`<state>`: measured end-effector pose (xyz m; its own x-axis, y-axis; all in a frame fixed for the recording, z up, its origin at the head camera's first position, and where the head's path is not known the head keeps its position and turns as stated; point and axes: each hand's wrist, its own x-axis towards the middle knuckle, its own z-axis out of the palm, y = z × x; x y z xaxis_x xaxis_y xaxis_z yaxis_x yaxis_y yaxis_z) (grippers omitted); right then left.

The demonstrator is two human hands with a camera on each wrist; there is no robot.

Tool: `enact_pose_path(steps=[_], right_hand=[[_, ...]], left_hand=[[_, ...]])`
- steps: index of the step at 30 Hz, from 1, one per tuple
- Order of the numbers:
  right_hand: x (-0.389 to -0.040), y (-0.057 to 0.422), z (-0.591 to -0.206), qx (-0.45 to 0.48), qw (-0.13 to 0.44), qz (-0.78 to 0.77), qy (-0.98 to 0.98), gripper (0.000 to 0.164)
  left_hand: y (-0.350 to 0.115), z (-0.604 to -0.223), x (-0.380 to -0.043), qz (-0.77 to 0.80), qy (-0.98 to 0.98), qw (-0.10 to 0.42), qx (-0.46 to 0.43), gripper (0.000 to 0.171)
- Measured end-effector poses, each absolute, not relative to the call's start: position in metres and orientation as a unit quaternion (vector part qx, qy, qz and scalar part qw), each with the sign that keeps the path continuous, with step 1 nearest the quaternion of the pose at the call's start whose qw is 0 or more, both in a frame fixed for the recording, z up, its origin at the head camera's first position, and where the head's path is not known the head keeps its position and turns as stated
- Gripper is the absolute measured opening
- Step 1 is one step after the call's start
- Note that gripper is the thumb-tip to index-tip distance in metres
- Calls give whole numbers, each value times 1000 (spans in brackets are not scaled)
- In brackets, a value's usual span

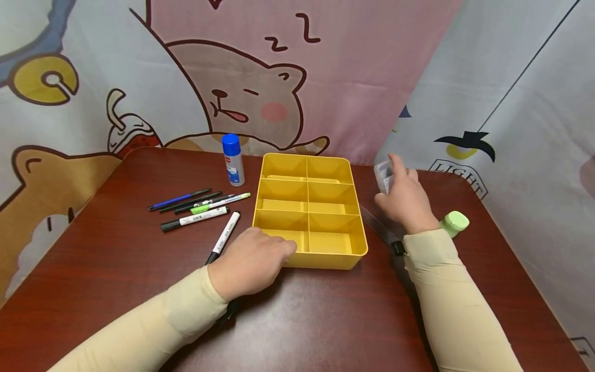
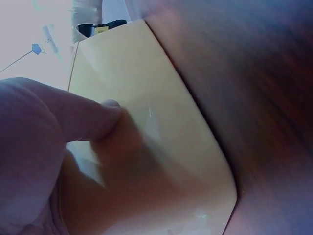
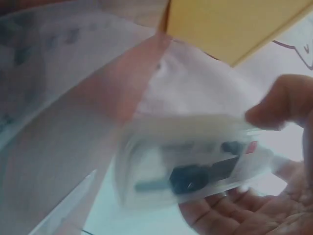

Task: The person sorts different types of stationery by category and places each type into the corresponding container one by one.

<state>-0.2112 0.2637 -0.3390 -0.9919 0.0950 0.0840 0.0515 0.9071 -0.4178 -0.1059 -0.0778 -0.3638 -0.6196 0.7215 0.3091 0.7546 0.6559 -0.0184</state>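
A yellow organizer box (image 1: 325, 261) with several compartments stands on the table, its compartments bare. My left hand (image 1: 253, 263) grips its near left corner, the fingers over the rim. In the left wrist view the thumb (image 2: 93, 117) lies against the outer wall. To the right of the box, my right hand (image 1: 409, 201) holds a small clear plastic case (image 1: 384, 174) between thumb and fingers, over the back right of the table. Dark items show blurred through the case (image 3: 190, 161) in the right wrist view. A clear ruler (image 1: 378, 225) lies between the box and my right wrist.
A glue stick (image 1: 233, 168) with a blue cap stands behind the box's left side. Several pens (image 1: 186, 199) and a white marker (image 1: 195, 218) lie at left, another marker (image 1: 225, 235) by my left hand. A light green object (image 1: 455, 222) sits beyond my right wrist.
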Motion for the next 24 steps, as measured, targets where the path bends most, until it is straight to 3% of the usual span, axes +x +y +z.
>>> enact_pose_path(steps=[11,24], right_hand=[[-205,243,-315,-10,163,304,-939,99],[-214,205,-305,61,254,414,-872,88]], left_hand=[[-78,-365,-107,-58,-894,160,-414,32],[-79,-367,-109,-56,-893,160,-416,31]])
